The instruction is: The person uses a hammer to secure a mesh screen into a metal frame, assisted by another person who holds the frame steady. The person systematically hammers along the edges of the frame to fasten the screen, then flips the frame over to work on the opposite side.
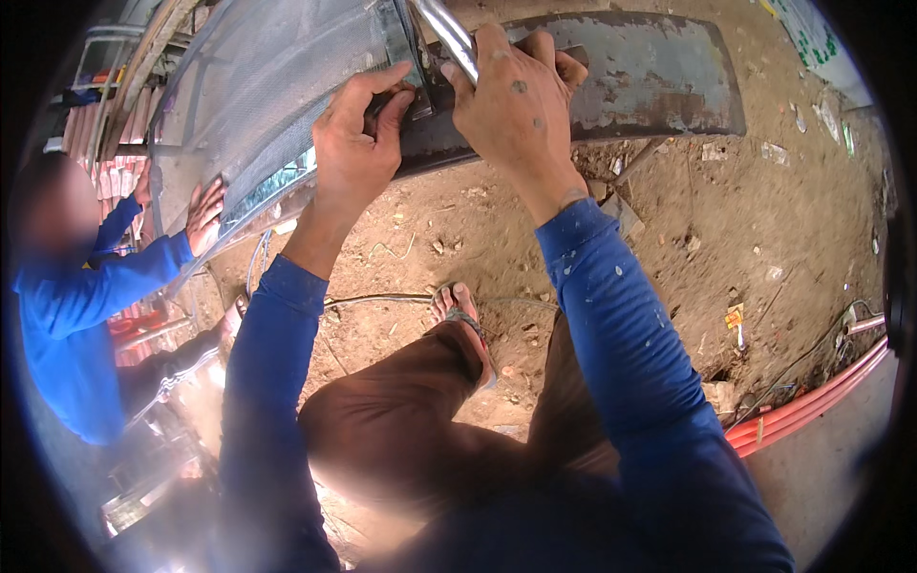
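Mesh panel [287,86] is stretching across the upper left, its corner overlapping a worn board [659,76]. The right hand [521,110] is clamping a silver rod; the left hand [358,138] is curling at that corner, its exact hold hidden. A co-worker's hand [203,218] is touching the panel. The rod [445,32] is slanting upward.

The wide head view looks steeply down over the hands [355,145] to the ground [735,229]. The hands are close, the ground farther.
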Motion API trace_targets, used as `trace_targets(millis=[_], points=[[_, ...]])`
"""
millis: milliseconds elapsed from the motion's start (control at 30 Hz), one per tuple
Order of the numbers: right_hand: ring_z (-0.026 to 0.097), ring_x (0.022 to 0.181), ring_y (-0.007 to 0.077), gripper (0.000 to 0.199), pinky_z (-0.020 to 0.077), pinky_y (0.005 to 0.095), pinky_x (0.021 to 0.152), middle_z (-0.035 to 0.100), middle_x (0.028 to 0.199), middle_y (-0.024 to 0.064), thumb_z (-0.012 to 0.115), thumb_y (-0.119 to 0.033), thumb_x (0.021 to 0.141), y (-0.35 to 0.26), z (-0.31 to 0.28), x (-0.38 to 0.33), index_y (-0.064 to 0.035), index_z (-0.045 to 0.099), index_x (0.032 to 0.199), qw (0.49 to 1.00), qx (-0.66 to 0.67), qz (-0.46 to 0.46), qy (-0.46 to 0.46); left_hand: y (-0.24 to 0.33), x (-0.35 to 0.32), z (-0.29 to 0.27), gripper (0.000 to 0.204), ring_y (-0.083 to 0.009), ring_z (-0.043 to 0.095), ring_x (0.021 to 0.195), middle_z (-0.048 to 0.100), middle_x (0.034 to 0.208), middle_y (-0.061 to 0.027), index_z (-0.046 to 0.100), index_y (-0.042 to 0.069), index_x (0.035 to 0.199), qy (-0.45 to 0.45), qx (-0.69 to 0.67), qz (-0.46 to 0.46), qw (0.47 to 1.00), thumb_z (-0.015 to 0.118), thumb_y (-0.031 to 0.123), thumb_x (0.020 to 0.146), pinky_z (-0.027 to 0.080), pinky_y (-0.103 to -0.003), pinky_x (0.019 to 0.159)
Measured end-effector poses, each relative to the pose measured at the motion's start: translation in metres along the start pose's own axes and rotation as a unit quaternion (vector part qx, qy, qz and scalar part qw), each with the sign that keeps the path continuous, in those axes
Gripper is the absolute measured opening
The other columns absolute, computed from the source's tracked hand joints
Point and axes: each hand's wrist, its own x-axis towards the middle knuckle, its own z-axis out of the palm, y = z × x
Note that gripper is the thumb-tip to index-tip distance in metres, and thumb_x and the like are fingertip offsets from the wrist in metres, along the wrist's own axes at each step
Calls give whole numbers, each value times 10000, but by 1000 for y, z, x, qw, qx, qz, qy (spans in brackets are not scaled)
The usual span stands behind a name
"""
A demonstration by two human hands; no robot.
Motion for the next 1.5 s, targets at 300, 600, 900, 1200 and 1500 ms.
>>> trace_targets(millis=[300, 600, 900, 1200, 1500], points=[[623, 1062, 363, 264, 352, 517, 955, 793, 968, 176, 769, -268, 985, -6, -6, 6, -65, 628, 1077, 997, -15, 38, -67, -3, 5, -9, 461, -214, 762, 1017, 776, 1152, -124, 715, 86, 1341, -38, 6, 41, 998, 801, -90, 923, 594, -324, 897], [560, 1020, 364, 300, 305, 503, 900, 741, 900, 183, 765, -280, 1026, -12, -10, 9, -46, 577, 1030, 992, -61, 32, -106, -4, 5, -17, 746, -252, 730, 884, 725, 954, -68, 475, 111, 1641, -73, -122, -71, 987, 794, 13, 974, 421, -413, 1061], [633, 735, 265, 353, 513, 443, 754, 666, 787, 134, 781, -304, 1035, -41, -87, 17, 12, 631, 1077, 954, 117, 179, -208, -4, 6, -28, 768, -268, 740, 878, 740, 1001, -111, 423, 94, 1624, -97, -46, -21, 994, 815, 12, 970, 536, -416, 899], [567, 491, 388, 424, 401, 497, 496, 556, 632, 234, 531, -372, 1192, -99, -144, -9, 49, 559, 1152, 942, 91, 161, -279, -14, 2, -19, 666, -223, 781, 851, 749, 975, -89, 440, 66, 1574, -86, -93, -15, 992, 782, 22, 1004, 616, -348, 811], [547, 524, 520, 321, 381, 541, 483, 550, 617, 258, 613, -263, 1157, -114, -136, 3, 41, 517, 1118, 935, 54, 151, -317, -13, 3, -18, 619, -238, 785, 844, 754, 907, -24, 461, 80, 1545, -84, -77, -21, 993, 768, 64, 1008, 414, -464, 1077]])
